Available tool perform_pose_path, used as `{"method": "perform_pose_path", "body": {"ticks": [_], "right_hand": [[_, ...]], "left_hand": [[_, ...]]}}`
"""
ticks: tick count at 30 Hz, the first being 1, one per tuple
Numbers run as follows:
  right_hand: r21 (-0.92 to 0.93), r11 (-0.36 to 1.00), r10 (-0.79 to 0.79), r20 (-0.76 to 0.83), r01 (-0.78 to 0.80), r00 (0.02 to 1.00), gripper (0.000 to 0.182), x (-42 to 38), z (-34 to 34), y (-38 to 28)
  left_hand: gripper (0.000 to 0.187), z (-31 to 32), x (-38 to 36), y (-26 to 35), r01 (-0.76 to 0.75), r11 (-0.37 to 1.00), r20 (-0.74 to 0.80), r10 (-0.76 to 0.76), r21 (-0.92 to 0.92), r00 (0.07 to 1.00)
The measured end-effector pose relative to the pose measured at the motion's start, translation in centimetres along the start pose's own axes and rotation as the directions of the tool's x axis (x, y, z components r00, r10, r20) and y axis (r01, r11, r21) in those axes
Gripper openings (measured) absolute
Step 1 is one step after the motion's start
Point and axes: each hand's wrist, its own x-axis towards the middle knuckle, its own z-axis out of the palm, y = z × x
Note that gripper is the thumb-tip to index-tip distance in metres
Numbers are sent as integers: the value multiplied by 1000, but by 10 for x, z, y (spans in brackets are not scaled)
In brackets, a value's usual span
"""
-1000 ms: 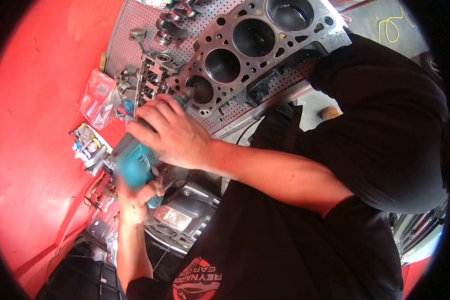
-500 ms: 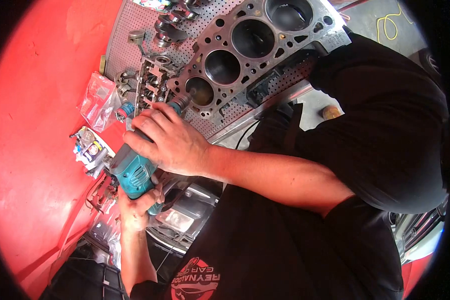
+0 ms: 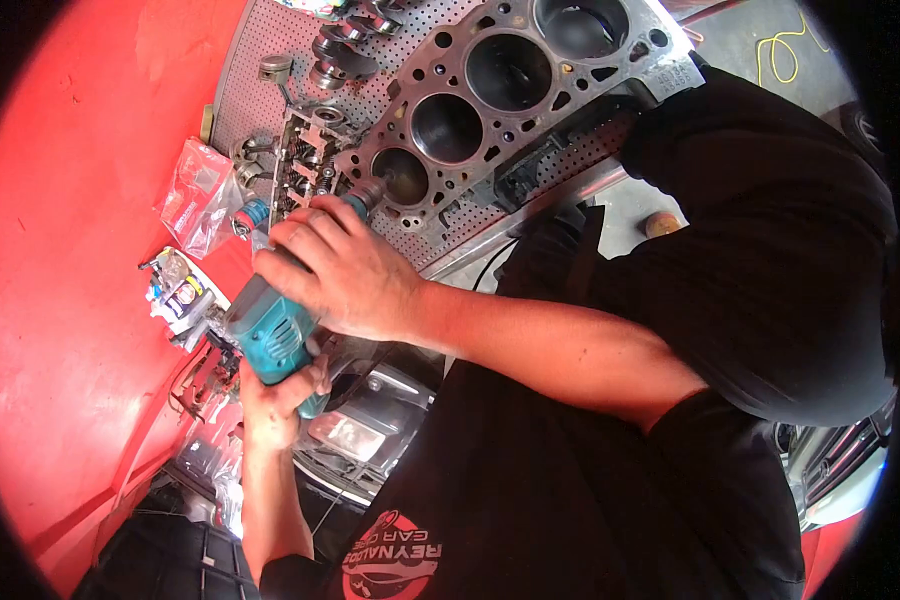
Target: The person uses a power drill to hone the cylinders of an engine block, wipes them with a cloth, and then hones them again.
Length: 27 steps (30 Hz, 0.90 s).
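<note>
Both my hands hold a teal power drill (image 3: 275,335). My left hand (image 3: 275,405) is wrapped round its rear handle, fingers closed. Over the front of the drill body lies my right hand (image 3: 345,270), its fingers curled round the top. The chuck (image 3: 368,192) points at the end cylinder bore (image 3: 401,177) of a grey metal engine block (image 3: 457,88). Whatever is fitted in the chuck is blurred at the mouth of that bore. Several larger bores run up and right along the block. Part of the drill is hidden beneath my right hand.
The block lies on a perforated metal bench (image 3: 255,60). Beside it are a cylinder head (image 3: 310,160), a crankshaft (image 3: 342,60) and a piston (image 3: 274,69). A plastic bag (image 3: 198,200) lies against the red surface (image 3: 70,230). A headlight (image 3: 348,438) shows below the drill.
The drill and both hands have shifted slightly right. The block also appears a little further right in view. My grip on the drill is the same.
</note>
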Motion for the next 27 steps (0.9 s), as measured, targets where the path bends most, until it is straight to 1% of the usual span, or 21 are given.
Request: {"method": "perform_pose_path", "body": {"ticks": [2,4,6,7,8,10,14,15,17,18,21,23,24,25,27], "right_hand": [[-16,1000,7,14,-6,1000,40,-4,1,5],[-20,1000,12,-18,-12,1000,42,-1,-3,-3],[-37,999,-11,-17,10,1000,42,5,-7,-14],[-22,1000,-23,-38,22,999,41,9,-10,-19],[-4,999,-32,-59,32,998,41,12,-12,-25],[21,999,-33,-95,35,995,40,16,-12,-31],[-10,1000,-14,-53,13,998,41,9,-11,-21],[-15,1000,-7,-33,7,999,41,5,-9,-15],[-21,1000,10,8,-10,1000,39,-2,-4,-5],[-37,999,20,38,-19,999,39,-4,-6,-2],[-34,999,13,0,-13,1000,43,-3,-8,-6],[-4,1000,-4,-10,4,1000,42,2,-11,-17],[12,1000,-10,-15,10,1000,42,5,-13,-22],[15,1000,-18,-31,18,999,42,8,-14,-26],[21,999,-36,-66,38,997,41,13,-15,-33]], "left_hand": [[37,1,4,-5,-1,1000,17,1,-4,1000],[38,0,1,-6,8,999,21,-7,-34,1000],[34,-6,-13,0,-25,998,19,26,-54,999],[32,-8,-21,5,-41,997,14,42,-65,999],[33,-9,-29,10,-21,999,-32,20,-46,999],[33,-10,-36,15,-12,999,-32,10,-50,999],[32,-3,-22,10,-41,997,22,42,-62,999],[31,-1,-15,6,-27,998,34,30,-65,999],[38,6,-5,0,2,999,9,-2,-39,1000],[38,6,-4,-3,6,999,10,-5,-39,1000],[38,5,-5,-4,1,999,15,0,-40,1000],[38,0,-17,1,-18,999,16,19,-38,1000],[38,-2,-24,4,-37,998,5,37,-48,999],[38,-4,-32,6,-16,996,-55,12,-90,998],[39,-9,-41,10,-14,997,-64,9,-74,998]]}}
